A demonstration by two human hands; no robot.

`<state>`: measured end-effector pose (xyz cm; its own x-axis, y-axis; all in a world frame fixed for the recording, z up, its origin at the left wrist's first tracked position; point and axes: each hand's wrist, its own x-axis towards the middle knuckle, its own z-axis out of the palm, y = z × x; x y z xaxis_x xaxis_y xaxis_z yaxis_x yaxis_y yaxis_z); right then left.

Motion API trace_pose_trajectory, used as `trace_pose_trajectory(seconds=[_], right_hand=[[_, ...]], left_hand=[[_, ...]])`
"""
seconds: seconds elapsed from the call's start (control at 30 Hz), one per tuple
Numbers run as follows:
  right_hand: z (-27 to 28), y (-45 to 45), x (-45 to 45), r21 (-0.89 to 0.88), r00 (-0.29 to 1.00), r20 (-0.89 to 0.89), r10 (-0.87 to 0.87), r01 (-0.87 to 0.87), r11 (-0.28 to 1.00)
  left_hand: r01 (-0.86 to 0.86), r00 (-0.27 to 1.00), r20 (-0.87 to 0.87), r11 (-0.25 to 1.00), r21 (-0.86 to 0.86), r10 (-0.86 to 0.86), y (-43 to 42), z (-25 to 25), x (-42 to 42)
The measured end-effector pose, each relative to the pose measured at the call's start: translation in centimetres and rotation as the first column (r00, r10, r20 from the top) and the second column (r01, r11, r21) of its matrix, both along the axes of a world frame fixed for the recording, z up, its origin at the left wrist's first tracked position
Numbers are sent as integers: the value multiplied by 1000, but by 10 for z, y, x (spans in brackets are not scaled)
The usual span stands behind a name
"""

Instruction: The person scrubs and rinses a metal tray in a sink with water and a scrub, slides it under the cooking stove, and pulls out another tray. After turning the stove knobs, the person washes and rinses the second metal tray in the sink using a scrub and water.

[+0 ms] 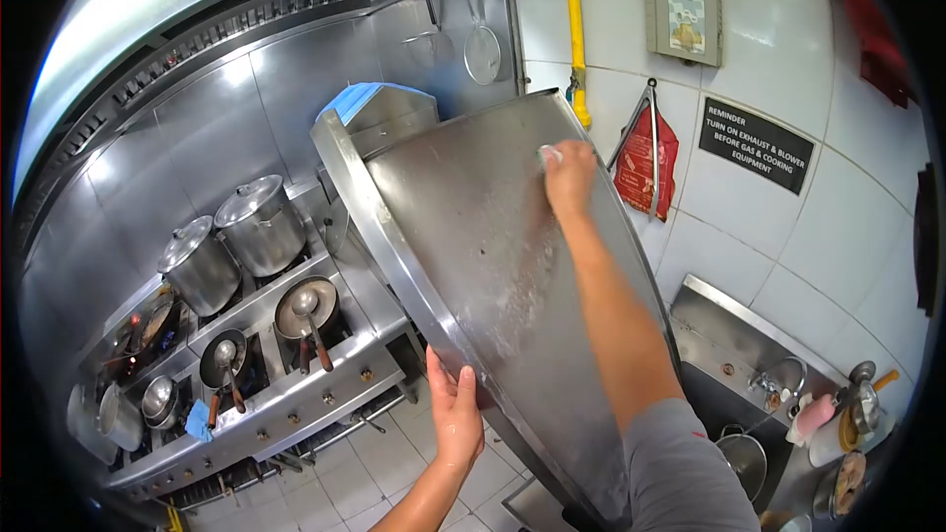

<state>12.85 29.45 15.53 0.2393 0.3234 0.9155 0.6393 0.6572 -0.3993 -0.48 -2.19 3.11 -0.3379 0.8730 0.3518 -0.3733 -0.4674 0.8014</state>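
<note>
Dull, white-streaked metal panel [443, 227], left hand [457, 419] gripping edge, right hand [572, 175] closed on pale wad [549, 153]

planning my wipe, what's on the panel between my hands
The metal panel's raised edge, then whitish streaks, from left hand to right hand; head view.

Left hand [456, 421] gripping edge of tilted metal panel [463, 197], right hand [572, 177] pressed whitish pad [551, 154] against its wet surface, stove [340, 360] stood beyond
</note>
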Motion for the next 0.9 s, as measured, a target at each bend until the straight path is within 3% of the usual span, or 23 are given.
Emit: trace_pose_trajectory(seconds=[0.03, 0.07, 0.1, 0.17, 0.2, 0.27, 0.37, 0.4, 0.43, 0.53, 0.6, 0.63, 0.7, 0.73, 0.77, 0.8, 0.83, 0.9], right_hand=[[7, -8, -7, 1, 1000, -2, 8, -8, 1000], [1, -22, -28, 33, 982, 66, 177, -179, 983], [2, -36, -41, 36, 981, 71, 178, -181, 983], [-2, -53, -53, 154, 917, 296, 266, -320, 935], [2, -23, -42, 222, 955, 152, 255, -285, 933], [24, 42, -1, -5, 971, -129, 202, -204, 979], [38, 46, -11, 38, 990, -107, 95, -92, 995], [44, 18, -29, 174, 989, 4, 147, -146, 974], [45, -4, -42, 283, 959, 224, 173, -234, 930], [39, -6, -24, 225, 904, 323, 281, -362, 905], [54, 44, 17, -47, 979, 49, 196, -194, 980], [55, 48, 7, -41, 977, 48, 206, -204, 978], [57, 44, -19, -158, 997, 43, -60, 66, 985], [46, 35, -39, 95, 985, 169, -38, 22, 995], [43, 5, -56, 148, 959, 252, 127, -168, 975], [43, -21, -63, 207, 844, 467, 263, -394, 896], [32, -50, -68, 112, 775, 516, 366, -484, 868], [20, -33, -43, 117, 805, 531, 265, -380, 918]], left_hand=[[8, 1000, 27, 1000, -6, -8, -1, -1, 1], [16, 998, 57, 1000, -10, -16, 2, -2, 4], [14, 998, 61, 1000, -6, -14, 6, -3, 3], [-4, 998, 70, 999, -48, 7, 5, -7, 1], [-6, 998, 68, 999, -44, 9, 2, -4, 1], [30, 1000, 7, 999, 12, -30, -1, 7, 4], [15, 998, 57, 1000, -15, -14, 3, 1, 5], [26, 997, 70, 1000, -6, -26, 4, 1, 6], [36, 996, 82, 999, 0, -36, 4, 1, 4], [42, 992, 117, 999, -3, -42, 0, -1, 6], [29, 994, 101, 1000, -5, -29, 0, 2, 4], [19, 995, 99, 1000, 0, -19, 0, 3, 2], [36, 994, 100, 999, -3, -35, 2, 4, 5], [39, 994, 100, 999, -1, -39, 2, 5, 5], [44, 994, 103, 999, -2, -44, 3, 5, 4], [45, 993, 111, 999, 1, -45, 5, 4, 2], [49, 992, 119, 999, 0, -49, 6, 3, 1], [27, 994, 109, 1000, -3, -26, 3, 5, 4]])
